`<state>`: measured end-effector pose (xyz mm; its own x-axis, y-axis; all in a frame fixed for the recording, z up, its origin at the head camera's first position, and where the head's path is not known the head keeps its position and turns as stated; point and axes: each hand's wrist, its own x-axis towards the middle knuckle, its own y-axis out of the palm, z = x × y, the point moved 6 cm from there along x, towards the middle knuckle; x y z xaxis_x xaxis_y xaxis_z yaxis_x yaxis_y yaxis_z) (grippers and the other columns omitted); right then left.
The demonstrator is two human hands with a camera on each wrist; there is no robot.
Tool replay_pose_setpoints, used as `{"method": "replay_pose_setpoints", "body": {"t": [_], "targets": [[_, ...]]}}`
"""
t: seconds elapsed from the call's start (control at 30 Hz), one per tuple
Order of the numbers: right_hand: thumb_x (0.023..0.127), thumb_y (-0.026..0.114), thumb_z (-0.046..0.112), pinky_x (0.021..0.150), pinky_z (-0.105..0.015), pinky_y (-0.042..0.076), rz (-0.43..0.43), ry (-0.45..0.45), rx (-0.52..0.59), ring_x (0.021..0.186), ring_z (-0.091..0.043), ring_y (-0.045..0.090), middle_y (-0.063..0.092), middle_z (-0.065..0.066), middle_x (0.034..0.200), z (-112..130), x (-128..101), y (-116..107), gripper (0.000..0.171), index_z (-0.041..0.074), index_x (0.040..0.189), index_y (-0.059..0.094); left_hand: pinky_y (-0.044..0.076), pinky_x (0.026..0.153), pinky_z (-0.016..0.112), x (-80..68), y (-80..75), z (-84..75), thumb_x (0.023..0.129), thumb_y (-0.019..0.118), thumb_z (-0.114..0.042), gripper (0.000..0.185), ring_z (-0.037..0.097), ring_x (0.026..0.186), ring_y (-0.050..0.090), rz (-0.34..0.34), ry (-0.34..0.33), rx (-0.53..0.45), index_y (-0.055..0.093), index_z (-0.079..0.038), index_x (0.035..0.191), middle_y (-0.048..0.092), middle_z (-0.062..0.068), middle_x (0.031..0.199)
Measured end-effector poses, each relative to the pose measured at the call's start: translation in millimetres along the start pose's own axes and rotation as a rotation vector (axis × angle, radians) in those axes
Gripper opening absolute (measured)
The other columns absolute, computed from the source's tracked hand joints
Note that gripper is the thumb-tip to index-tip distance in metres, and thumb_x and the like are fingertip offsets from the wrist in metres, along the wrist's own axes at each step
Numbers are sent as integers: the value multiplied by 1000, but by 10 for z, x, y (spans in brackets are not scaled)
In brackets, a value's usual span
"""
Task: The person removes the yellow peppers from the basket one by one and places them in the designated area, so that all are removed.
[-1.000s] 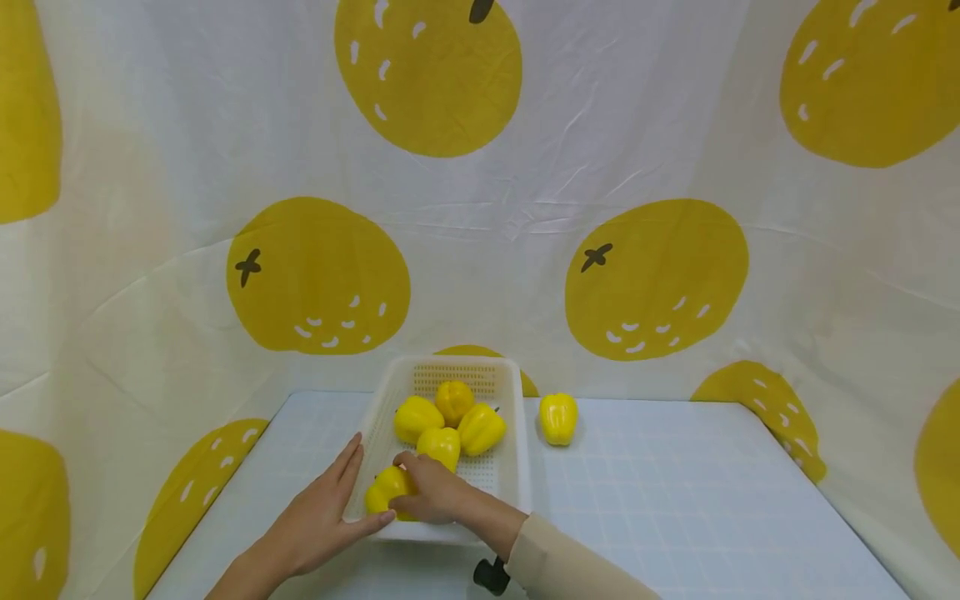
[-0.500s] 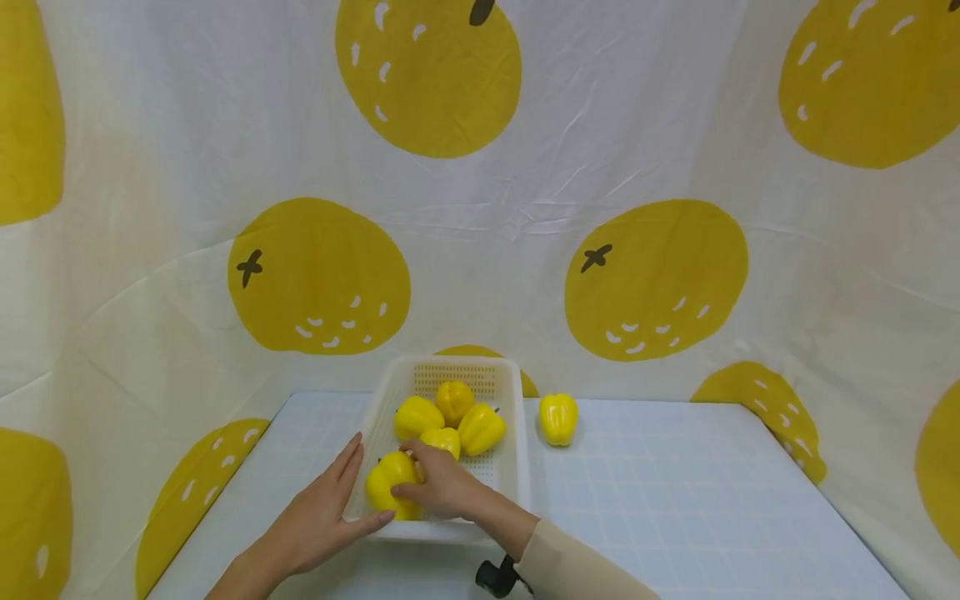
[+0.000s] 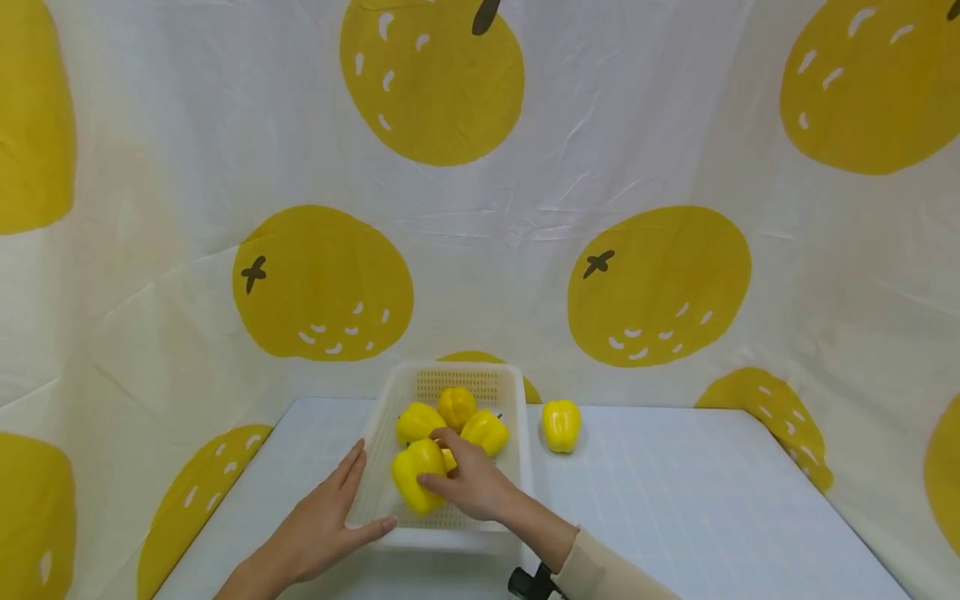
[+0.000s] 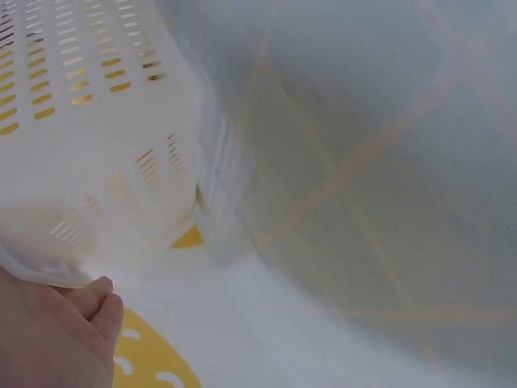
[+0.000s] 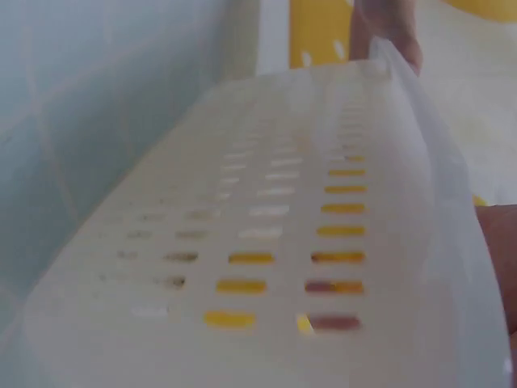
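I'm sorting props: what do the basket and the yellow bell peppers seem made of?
Basket: likely moulded white plastic with a satin finish, judging by its evenly slotted, slightly translucent-looking walls.
Yellow bell peppers: smooth and glossy, with bright highlights; real flesh or plastic imitation, the look leaves open.

Creased pale cloth (image 3: 487, 292), big yellow fruit prints (image 3: 322, 283); light-blue checked tabletop (image 3: 712, 500) before it.

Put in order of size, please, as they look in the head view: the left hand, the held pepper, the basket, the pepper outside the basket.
1. Basket
2. Left hand
3. Held pepper
4. Outside pepper
The held one looks nearer, so the peppers' real difference in size is unsure.
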<state>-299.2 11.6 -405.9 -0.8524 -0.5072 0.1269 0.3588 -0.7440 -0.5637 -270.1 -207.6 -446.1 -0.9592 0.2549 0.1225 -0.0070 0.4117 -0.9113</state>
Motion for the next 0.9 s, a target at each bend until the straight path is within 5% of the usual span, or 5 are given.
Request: {"method": "replay_pose_setpoints", "body": {"t": [0.27,0.9], "targets": [[100,69,32,84,-28,58,-11,-35,-6,101,-19,65,53,-9,149,-21,-94,-259,61,16,153,45,38,112,62,0,12,15,85,58,-80,116,41,148,34,-35,24,21,23,1,161,15,14,171],[99,69,31,81,-36,61,-119,6,-52,107,-29,65,50,-9,151,-199,-290,-868,58,19,151,46,36,113,62,-4,20,9,84,56,-83,119,40,150,32,7,-11,9,19,-1,162,11,13,172]]}}
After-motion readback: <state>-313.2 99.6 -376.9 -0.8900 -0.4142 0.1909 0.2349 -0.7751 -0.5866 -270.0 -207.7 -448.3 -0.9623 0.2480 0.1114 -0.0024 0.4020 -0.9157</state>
